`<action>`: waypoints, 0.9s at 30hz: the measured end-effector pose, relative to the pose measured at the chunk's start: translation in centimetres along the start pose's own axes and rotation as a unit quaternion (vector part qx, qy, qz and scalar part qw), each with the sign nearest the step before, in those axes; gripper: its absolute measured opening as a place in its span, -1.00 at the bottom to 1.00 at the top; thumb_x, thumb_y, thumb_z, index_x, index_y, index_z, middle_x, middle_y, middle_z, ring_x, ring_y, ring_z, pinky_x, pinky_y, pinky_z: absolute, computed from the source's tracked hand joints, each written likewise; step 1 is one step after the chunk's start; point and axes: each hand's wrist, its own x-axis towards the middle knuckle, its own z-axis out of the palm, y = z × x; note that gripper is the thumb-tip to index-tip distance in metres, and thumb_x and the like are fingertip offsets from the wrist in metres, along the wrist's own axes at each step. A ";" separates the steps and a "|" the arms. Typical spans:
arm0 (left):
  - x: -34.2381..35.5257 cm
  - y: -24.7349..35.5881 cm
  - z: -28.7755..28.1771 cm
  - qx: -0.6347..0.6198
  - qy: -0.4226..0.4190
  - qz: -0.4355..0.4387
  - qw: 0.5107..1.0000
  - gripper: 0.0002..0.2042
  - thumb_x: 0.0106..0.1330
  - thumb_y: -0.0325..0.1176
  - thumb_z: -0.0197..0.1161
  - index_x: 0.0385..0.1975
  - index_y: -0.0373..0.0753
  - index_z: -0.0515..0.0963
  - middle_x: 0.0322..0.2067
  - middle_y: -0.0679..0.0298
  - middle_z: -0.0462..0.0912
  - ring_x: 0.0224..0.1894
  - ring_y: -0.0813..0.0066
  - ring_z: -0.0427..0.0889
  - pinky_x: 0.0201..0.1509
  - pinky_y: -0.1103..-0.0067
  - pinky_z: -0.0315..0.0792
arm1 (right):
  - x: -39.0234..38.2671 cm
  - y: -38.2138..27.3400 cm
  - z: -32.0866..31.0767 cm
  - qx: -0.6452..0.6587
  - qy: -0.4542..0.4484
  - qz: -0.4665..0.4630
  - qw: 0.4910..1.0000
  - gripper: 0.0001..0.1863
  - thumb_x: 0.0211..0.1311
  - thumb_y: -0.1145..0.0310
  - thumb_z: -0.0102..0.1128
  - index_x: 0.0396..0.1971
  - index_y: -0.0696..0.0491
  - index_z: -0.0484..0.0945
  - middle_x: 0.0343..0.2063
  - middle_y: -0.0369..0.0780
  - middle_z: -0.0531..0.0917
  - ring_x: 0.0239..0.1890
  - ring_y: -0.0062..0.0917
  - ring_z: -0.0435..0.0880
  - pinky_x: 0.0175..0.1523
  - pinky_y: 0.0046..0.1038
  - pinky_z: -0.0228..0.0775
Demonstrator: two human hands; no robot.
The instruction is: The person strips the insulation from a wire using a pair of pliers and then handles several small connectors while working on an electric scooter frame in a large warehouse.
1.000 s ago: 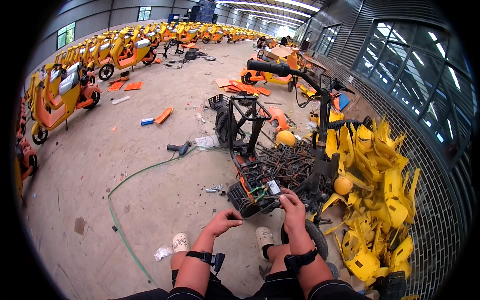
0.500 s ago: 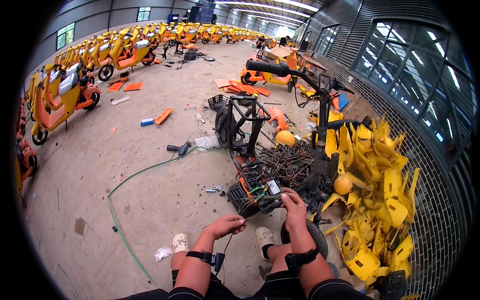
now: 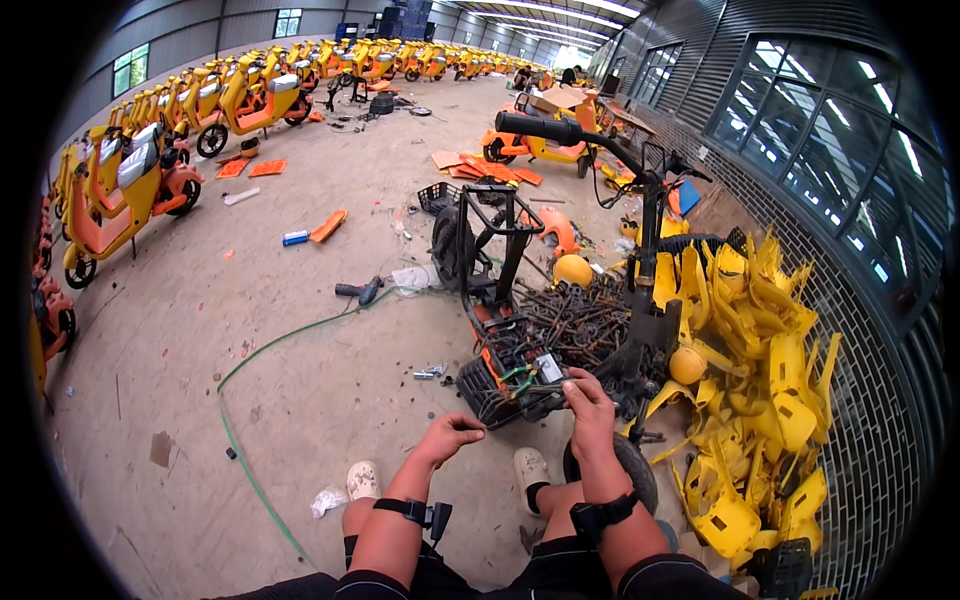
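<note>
A stripped scooter frame stands before me, black with orange parts and handlebars at the upper right. On its low deck lie tangled wires, green-handled pliers and a small silver box. My right hand is closed at the right end of the deck, thumb and fingertips pinching what looks like a thin black cable beside the box. To the left of the deck, my left hand hovers with thumb and fingers a little apart and nothing visible between them.
Behind the deck is a heap of rusty metal parts. Yellow plastic panels pile against the brick wall at right. A green hose curves across the floor, near a cordless drill. Rows of yellow scooters fill the far left.
My left hand has let go of the thin dark cable and risen slightly; the cable end that hung below it no longer shows. My right hand stays pinched near the silver box.
</note>
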 end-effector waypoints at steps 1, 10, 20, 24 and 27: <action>0.1 -0.1 0.0 -0.003 0.026 0.009 1.000 -0.83 0.14 -0.50 0.45 -0.28 -0.30 0.66 -0.34 0.31 0.69 -0.26 0.58 0.61 -0.14 0.59 0.50 | -0.1 -0.1 0.2 0.005 0.002 0.003 1.000 -0.84 0.25 0.44 0.29 -0.25 0.23 0.65 0.10 -0.25 0.51 -0.14 -0.64 0.54 -0.17 -0.49 0.38; 0.8 -0.8 -0.6 -0.073 0.133 0.074 0.986 -0.69 0.10 -0.60 0.43 -0.22 -0.26 0.45 -0.39 0.33 0.54 -0.35 0.57 0.51 -0.22 0.62 0.47 | -0.3 -0.9 2.1 0.004 -0.025 0.012 1.000 -0.87 0.26 0.46 0.28 -0.30 0.22 0.65 0.07 -0.23 0.53 0.12 -0.48 0.47 0.15 -0.42 0.33; -0.7 0.5 -0.2 -0.090 -0.133 -0.099 0.982 -0.62 0.50 -0.11 0.04 0.10 -0.27 0.42 -0.33 0.28 0.57 -0.32 0.53 0.49 -0.16 0.59 0.42 | 3.2 -3.3 0.5 -0.009 0.006 -0.045 0.999 -0.85 0.26 0.44 0.28 -0.28 0.22 0.66 0.07 -0.26 0.53 -0.03 -0.61 0.52 -0.03 -0.54 0.39; -0.7 0.5 0.0 -0.036 -0.144 -0.073 0.986 -0.59 0.50 -0.16 0.06 0.24 -0.20 0.34 -0.34 0.28 0.57 -0.32 0.56 0.48 -0.18 0.61 0.41 | 4.7 -4.4 -0.4 -0.004 0.019 -0.058 0.998 -0.85 0.27 0.43 0.26 -0.29 0.22 0.65 0.07 -0.26 0.53 -0.14 -0.67 0.53 -0.14 -0.58 0.36; -0.5 0.7 -0.2 -0.038 -0.136 -0.036 0.989 -0.54 0.48 -0.27 0.09 0.33 -0.17 0.25 -0.35 0.28 0.60 -0.31 0.57 0.51 -0.15 0.60 0.43 | 5.8 -5.6 -0.7 -0.001 0.017 -0.070 0.997 -0.87 0.26 0.44 0.26 -0.31 0.21 0.65 0.07 -0.27 0.54 -0.17 -0.68 0.53 -0.15 -0.59 0.35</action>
